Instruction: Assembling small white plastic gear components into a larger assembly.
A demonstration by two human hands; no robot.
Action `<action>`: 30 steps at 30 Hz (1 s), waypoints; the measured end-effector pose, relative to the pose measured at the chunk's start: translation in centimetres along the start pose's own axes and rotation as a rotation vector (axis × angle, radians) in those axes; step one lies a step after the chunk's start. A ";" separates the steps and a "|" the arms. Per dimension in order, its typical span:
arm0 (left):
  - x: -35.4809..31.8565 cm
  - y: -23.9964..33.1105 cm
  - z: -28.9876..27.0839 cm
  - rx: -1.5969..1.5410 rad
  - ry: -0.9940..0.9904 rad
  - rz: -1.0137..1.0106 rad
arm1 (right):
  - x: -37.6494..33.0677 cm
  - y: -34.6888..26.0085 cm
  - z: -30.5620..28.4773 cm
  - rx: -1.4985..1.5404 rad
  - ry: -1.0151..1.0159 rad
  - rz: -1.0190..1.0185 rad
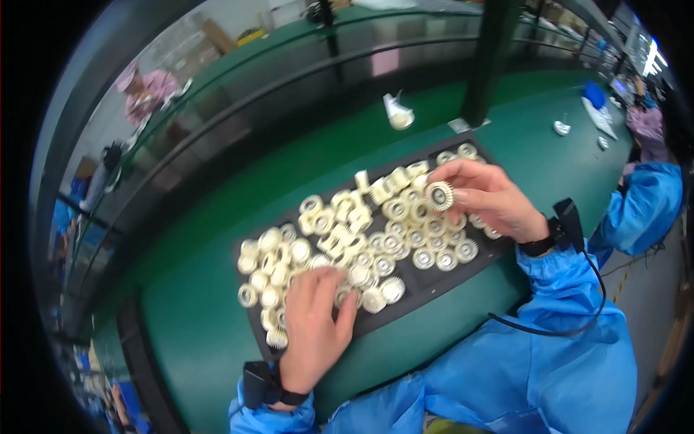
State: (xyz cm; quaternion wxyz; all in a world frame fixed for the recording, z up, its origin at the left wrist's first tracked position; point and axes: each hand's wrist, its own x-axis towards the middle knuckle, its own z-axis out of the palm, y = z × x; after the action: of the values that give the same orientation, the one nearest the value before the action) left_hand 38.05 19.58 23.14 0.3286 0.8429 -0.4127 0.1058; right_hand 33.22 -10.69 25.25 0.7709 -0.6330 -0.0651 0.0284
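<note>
A black tray full of cream-coloured plastic gears lies on the green bench. Between thumb and fingers of my right hand is one toothed gear with a dark, metallic-looking centre, held above the tray's right half. Over the left half rests my left hand, palm down, thumb apart from the other fingers. Its fingertips are at the gears, and whether they touch one I cannot tell. Some gears lie flat, others on their sides; those beneath both hands are hidden.
Beyond the tray, a small white container stands near a dark upright post. White and blue items lie at the far right of the bench. A person in pink is across the line. A black cable hangs from my right wrist.
</note>
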 end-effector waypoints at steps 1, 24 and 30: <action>0.2 -0.6 -0.8 0.005 0.062 0.016 | 0.1 0.1 0.7 -0.156 0.055 -0.034; -0.8 -3.9 -5.0 0.281 -0.086 -0.274 | -0.7 2.2 1.8 -1.151 0.089 -0.458; -0.6 -4.7 -5.2 0.233 -0.122 -0.280 | -0.7 2.3 1.6 -1.135 0.082 -0.460</action>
State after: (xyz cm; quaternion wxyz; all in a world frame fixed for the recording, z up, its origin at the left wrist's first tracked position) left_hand 41.73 25.33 24.63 0.2145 0.9293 -0.2957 0.0547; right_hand 32.39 -8.74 23.24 0.3015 -0.9151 -0.1753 -0.2023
